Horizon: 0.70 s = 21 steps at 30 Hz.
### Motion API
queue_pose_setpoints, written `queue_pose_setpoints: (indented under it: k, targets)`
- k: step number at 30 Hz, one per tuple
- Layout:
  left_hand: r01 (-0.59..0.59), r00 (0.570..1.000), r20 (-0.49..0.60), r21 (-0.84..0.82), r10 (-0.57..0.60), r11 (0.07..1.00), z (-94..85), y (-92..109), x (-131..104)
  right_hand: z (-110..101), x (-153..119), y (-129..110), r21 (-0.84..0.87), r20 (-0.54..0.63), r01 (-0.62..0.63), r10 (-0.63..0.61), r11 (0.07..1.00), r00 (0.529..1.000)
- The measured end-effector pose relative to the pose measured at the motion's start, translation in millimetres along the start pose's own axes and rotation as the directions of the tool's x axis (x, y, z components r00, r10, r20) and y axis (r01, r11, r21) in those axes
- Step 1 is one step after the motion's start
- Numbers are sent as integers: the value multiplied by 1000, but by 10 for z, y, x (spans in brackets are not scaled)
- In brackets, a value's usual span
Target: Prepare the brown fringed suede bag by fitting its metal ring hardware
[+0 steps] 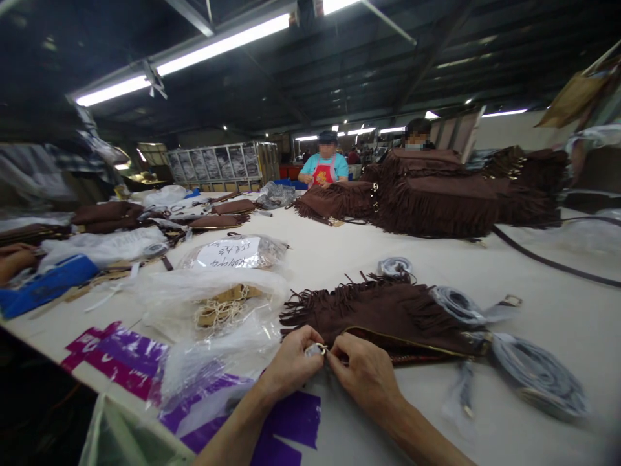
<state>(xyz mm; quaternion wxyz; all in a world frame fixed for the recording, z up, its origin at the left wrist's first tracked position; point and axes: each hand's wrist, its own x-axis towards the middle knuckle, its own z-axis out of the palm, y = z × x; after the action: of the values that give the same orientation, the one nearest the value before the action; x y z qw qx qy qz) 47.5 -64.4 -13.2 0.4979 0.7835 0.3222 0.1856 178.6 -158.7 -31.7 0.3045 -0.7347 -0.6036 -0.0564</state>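
A dark brown fringed bag (388, 310) lies on the white table with its gold zipper partly open toward me. At the bag's near left end, my left hand (295, 361) pinches a small metal ring or clasp (317, 349), with something whitish beside it. My right hand (363, 370) is closed at the same spot, its fingertips pressed together against the bag's corner; what they grip is too small to make out. Coiled straps in clear wrap (538, 375) lie right of the bag, another wrapped coil (456, 304) rests against its right end, and a smaller one (395, 266) sits behind it.
Plastic bags (233, 304) and purple packaging (291, 421) lie at left. A labelled packet (233, 252) is behind them. Stacked fringed bags (436, 194) stand at the back right. A person (327, 165) sits across the table. Another person's hand (17, 259) is beside a blue tray (48, 285).
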Motion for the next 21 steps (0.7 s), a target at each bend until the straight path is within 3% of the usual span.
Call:
queue_pose_setpoints:
  k: [6, 14, 21]
  targets:
    - [-20, 1000, 18, -56, 21, 998, 23, -49, 8, 20, -2, 6, 2, -2, -17, 17, 1000, 1000]
    - [-77, 996, 28, -115, 81, 990, 16, -70, 29, 114, -44, 83, 143, -41, 49, -43, 989, 998]
    - [-134, 990, -37, -30, 133, 991, 22, -117, 57, 207, -61, 129, 167, -112, 159, -142, 973, 984]
